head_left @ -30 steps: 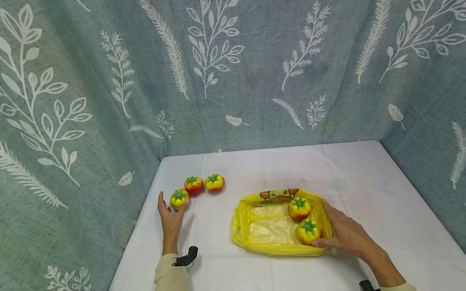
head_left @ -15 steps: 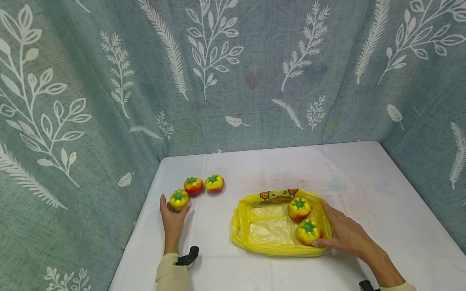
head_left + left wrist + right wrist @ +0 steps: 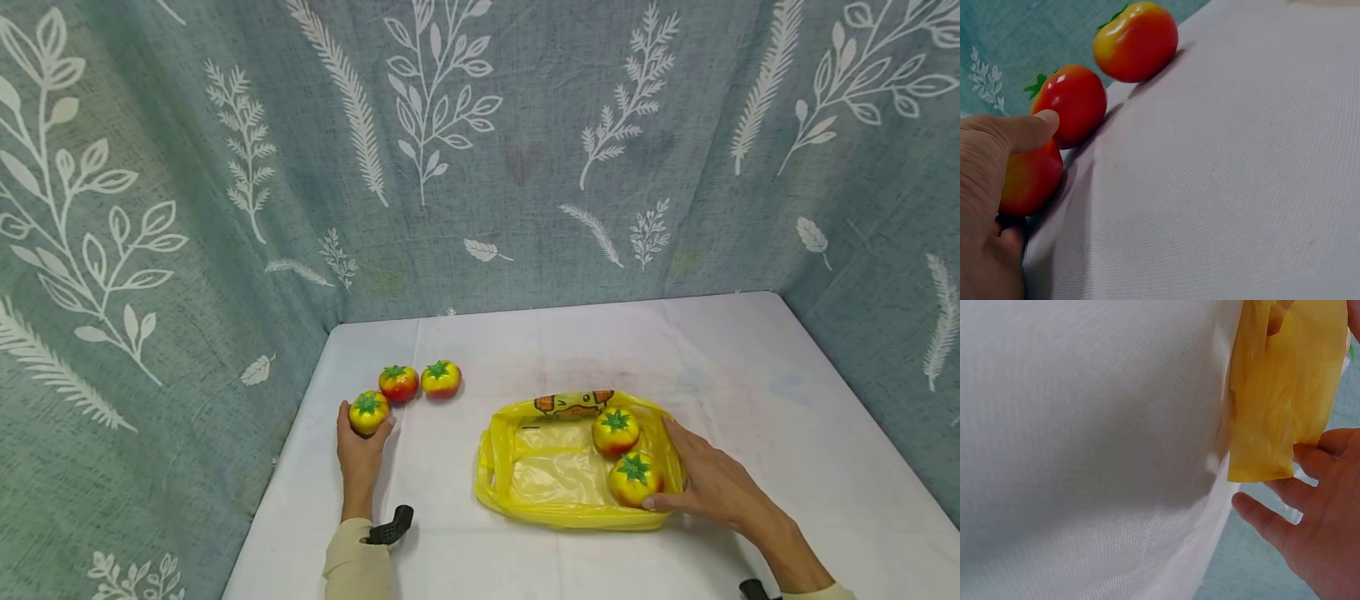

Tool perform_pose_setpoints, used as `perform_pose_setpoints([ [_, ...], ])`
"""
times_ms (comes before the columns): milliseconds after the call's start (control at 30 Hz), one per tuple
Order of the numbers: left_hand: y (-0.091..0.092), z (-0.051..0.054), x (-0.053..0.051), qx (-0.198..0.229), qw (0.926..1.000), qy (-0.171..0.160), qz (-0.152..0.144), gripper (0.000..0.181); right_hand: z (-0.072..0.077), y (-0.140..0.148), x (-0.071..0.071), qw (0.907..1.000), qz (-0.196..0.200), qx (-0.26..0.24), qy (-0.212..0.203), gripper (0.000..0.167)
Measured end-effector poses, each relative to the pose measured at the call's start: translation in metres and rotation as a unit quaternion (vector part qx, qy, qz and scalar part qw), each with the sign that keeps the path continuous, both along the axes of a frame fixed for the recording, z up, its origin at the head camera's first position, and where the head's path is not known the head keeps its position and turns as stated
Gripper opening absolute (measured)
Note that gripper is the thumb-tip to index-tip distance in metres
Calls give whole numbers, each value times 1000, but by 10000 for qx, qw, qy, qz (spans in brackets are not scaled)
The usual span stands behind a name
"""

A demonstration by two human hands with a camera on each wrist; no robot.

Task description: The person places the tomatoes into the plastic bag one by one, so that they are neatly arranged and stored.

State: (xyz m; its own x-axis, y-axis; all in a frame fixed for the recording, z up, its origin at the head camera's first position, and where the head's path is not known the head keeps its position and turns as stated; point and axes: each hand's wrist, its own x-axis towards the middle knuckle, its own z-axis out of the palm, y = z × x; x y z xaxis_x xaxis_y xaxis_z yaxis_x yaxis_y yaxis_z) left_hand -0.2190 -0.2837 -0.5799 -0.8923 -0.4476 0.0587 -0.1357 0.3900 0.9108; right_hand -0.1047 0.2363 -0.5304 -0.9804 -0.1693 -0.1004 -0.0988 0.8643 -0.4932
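At the left of the table, my left hand (image 3: pixel 362 450) holds a yellow-and-red tomato (image 3: pixel 369 412) with a green star-shaped top. Its thumb lies against the red side in the left wrist view, with fingers curled on the far side. Two more tomatoes stand just beyond: a redder one (image 3: pixel 399 384) and a yellow-red one (image 3: pixel 441 379). My right hand (image 3: pixel 716 479) grips the right end of an open yellow plastic bag (image 3: pixel 555 515), its thumb at the front rim by a tomato (image 3: pixel 636 479). Another tomato (image 3: pixel 617 431) sits behind that one inside the bag.
A white cloth (image 3: pixel 450 550) covers the table. Grey-green curtains (image 3: pixel 517 167) with white leaf prints hang behind and at both sides. The bag has an orange cartoon print (image 3: pixel 573 404) on its back edge. Black wrist mounts (image 3: pixel 393 527) sit on both forearms.
My left hand has closed in around the nearest tomato, its fingers moving right against it. The right hand and bag have stayed in place.
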Motion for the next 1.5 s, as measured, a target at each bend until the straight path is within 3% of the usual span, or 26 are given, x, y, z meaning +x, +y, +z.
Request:
perform_pose_setpoints([
  [500,1,0,0,-3,9998,-34,191,82,0,1,0,10000,28,17,1,134],
  [800,-4,2,6,94,9997,111,180,81,2,0,0,9999,31,103,-5,134],
  [1100,5,17,12,138,9987,485,111,77,1,-1,0,9999,61,95,93,134],
  [1500,30,40,15,198,9956,772,-494,77,1,-1,-1,9999,65,105,113,133],
])
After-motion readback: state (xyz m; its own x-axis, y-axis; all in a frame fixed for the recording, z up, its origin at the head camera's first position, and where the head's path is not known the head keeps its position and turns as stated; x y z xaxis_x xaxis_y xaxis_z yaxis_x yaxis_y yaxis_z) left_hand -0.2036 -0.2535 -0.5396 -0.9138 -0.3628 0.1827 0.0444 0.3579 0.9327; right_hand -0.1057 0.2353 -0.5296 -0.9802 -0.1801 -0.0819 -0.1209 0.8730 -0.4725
